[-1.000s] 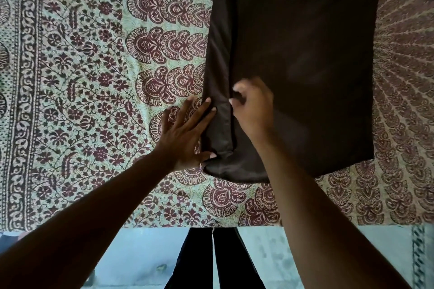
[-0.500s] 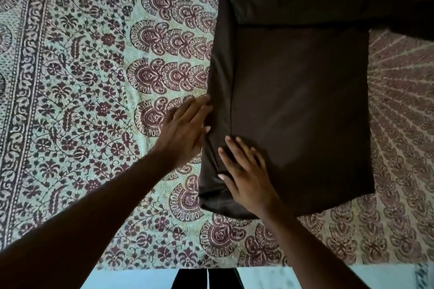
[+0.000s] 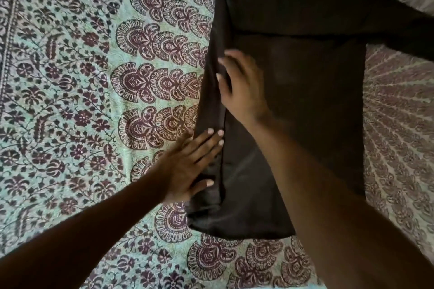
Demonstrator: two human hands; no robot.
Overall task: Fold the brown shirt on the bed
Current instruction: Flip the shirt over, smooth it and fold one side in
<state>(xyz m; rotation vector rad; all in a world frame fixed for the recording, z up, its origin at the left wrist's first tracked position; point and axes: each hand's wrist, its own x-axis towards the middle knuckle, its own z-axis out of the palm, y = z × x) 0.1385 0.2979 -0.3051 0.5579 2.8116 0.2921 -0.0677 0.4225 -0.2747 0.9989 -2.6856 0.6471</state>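
Clearly the brown shirt (image 3: 293, 112) is soft, light and limp; it lies flat on the bed's patterned bedspread (image 3: 82, 77), its left side folded into a narrow strip. Both hands lie flat, fingers straight, gripping nothing: the left hand (image 3: 190, 166) presses that strip near the hem, the right hand (image 3: 242, 87) farther up. The unfolded right sleeve (image 3: 399, 28) looks the best place to hold next.
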